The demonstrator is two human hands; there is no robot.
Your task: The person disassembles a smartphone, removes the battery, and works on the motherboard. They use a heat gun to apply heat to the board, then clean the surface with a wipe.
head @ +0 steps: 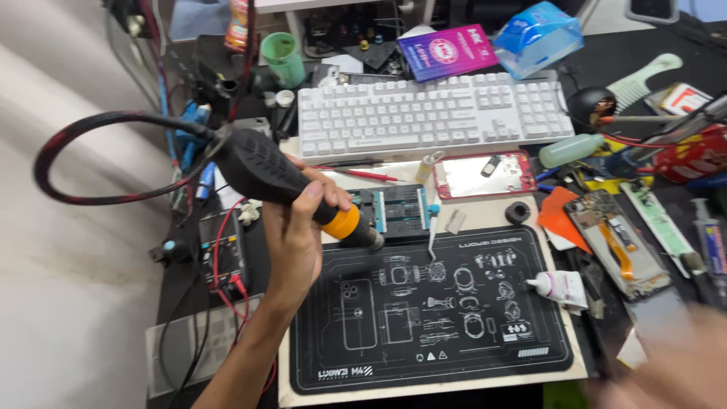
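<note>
My left hand has its fingers wrapped tight round the hot-air gun, just left of the blue holder. The gun's long axis slopes down and right, its nozzle touching or nearly touching that holder. My right hand is a blur well off to the holder's right; I cannot tell its grip.

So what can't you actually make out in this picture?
- Right hand, head view: motion-blurred and cut by the bottom-right corner; whether it holds anything is unclear.
- Hot-air tool in the left hand: fingers cover its middle.
- Blue-and-black holder: nozzle hides its left side; contents too small.
</note>
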